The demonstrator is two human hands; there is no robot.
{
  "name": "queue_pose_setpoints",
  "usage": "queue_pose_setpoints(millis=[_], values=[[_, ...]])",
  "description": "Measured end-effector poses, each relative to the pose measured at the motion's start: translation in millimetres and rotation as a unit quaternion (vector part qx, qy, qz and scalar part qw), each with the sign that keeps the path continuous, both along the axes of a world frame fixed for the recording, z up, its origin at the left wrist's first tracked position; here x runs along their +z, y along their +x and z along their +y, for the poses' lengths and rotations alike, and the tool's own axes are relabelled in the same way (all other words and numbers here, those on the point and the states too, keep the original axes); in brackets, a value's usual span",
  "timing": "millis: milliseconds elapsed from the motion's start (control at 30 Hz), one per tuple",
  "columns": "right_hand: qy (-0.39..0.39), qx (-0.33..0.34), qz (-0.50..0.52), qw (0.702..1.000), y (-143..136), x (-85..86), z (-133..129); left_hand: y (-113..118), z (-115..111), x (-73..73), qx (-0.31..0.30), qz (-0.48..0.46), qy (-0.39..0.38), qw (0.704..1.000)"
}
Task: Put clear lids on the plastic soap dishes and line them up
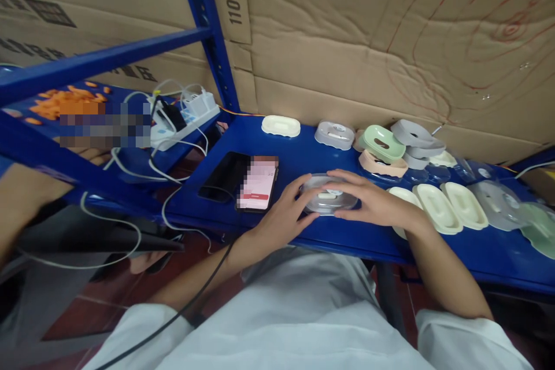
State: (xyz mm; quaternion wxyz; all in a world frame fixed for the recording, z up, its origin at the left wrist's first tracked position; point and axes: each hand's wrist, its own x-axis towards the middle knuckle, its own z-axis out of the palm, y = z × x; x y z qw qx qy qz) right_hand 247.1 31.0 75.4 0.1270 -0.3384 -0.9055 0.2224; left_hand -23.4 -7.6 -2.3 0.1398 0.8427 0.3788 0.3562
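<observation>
Between my two hands, at the front of the blue table (312, 237), is a grey oval soap dish (328, 203) with a see-through part. My left hand (289, 208) curves round its left side, fingertips on the rim and thumb at the near edge. From the right, my right hand (364, 199) closes on it the same way, fingers across the far edge. Parts of the dish are hidden under the fingers. Just left of my left hand lies a phone (259, 185) with a lit screen. Cream oval trays (437, 208) lie to the right of my right hand.
A cream tray (281, 126) and a grey dish (335, 135) stand at the back. A green dish (381, 143) rests on a peach one (381, 166), beside stacked grey parts (414, 134). A power strip (186, 121) with white cables and another person's arm (26, 196) are left.
</observation>
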Motion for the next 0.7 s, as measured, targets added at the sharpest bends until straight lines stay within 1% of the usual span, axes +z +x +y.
queue_pose_setpoints(millis=[133,300,400,500,567,600,633,700], values=[[-0.022,0.01,0.009,1.0,1,-3.4,4,0,1,-2.3,0.004,0.001,-0.011,1.0],[-0.013,0.007,-0.011,1.0,5,-9.1,3,1,0,-5.4,0.014,-0.001,-0.021,1.0],[0.011,0.002,-0.037,0.999,3,-18.6,2,1,1,-6.3,0.02,0.007,-0.027,0.999],[0.042,0.01,-0.053,0.998,-1,-31.1,3,2,2,-5.1,0.025,0.015,-0.029,0.999],[0.047,0.013,-0.059,0.997,-2,-34.1,3,3,2,-3.1,0.029,0.019,-0.013,0.999],[0.042,0.012,-0.061,0.997,-2,-31.6,3,3,2,-1.8,0.03,0.019,0.003,0.999],[0.032,0.014,-0.063,0.997,-1,-25.6,3,3,1,-0.4,0.031,0.018,0.023,0.999],[0.013,0.017,-0.059,0.998,1,-3.1,8,4,0,2.1,0.031,0.017,0.059,0.998]])
